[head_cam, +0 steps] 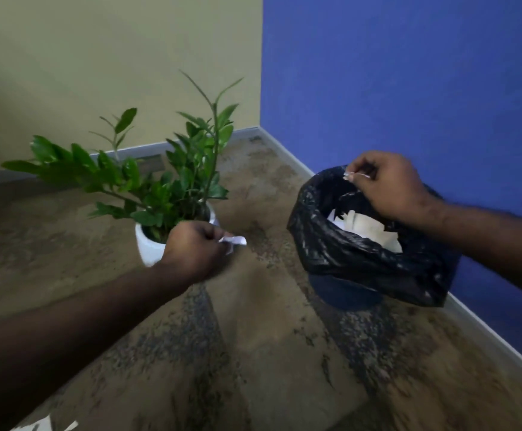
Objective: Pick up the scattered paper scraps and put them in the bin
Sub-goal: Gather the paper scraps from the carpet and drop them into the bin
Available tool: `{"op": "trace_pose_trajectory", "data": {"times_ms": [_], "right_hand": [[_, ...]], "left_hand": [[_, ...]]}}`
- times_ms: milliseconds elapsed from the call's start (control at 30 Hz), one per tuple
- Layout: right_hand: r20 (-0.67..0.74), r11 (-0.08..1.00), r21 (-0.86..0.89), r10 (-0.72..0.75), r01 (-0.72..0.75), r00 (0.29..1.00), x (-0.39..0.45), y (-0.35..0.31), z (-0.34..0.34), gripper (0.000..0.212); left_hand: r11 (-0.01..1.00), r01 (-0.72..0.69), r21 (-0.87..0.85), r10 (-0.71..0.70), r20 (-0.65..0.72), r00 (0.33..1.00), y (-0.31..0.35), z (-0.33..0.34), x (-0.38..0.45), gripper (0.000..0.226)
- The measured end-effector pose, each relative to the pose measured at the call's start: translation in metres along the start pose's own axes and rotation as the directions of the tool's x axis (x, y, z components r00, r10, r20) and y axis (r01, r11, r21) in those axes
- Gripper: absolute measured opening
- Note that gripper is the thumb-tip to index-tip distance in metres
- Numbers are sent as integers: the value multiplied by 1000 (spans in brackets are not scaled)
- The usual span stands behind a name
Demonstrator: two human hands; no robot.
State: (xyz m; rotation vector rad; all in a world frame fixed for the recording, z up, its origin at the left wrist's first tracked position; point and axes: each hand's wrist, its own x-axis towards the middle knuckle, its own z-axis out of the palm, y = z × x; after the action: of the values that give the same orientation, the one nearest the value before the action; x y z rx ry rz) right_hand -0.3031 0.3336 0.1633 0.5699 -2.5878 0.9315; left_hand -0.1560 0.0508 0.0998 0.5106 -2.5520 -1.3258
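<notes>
At the bottom left corner a few white paper scraps [46,425] lie on the mottled brown floor [253,353], partly cut off by the frame edge. Above them, near the pale yellow wall [113,57], a leafy green plant [160,169] stands upright in a white pot [149,244]. The left hand [195,247] reaches forward in front of that pot, its fingers curled in around a crumpled white scrap [234,241] that sticks out past the fingertips toward the right; this scrap is in the air, between the pot and the bin, not yet over the opening. To the right, a dark blue bin [343,293] sits on the floor against the blue wall [409,73], lined with a black plastic bag [362,256] whose edge drapes loosely over the rim. White paper pieces [368,228] already lie inside the bag. The right hand [390,188] hovers above the far side of the bin's opening, thumb and forefinger pinching a small thin scrap [357,174] directly over the bag, the other fingers bent beneath.
</notes>
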Motion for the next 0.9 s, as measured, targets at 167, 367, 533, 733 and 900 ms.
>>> {"op": "trace_pose_trajectory", "data": {"times_ms": [167, 367, 533, 733, 900], "right_hand": [[155, 993, -64, 106, -97, 982, -7, 45, -13, 19], [122, 990, -54, 137, -131, 983, -11, 55, -12, 13], [100, 966, 72, 240, -248, 966, -9, 52, -7, 17], [76, 924, 105, 362, -369, 929, -10, 50, -4, 19], [59, 950, -34, 311, -310, 948, -13, 34, 3, 17]], "left_hand": [[946, -28, -322, 50, 61, 997, 75, 15, 7, 5], [960, 32, -279, 39, 245, 969, 148, 60, 14, 5], [836, 308, -454, -104, 420, 901, 185, 106, 17, 9], [876, 231, -422, -37, 421, 906, 174, 112, 23, 14], [909, 129, -397, -8, 293, 956, 149, 83, 25, 16]]}}
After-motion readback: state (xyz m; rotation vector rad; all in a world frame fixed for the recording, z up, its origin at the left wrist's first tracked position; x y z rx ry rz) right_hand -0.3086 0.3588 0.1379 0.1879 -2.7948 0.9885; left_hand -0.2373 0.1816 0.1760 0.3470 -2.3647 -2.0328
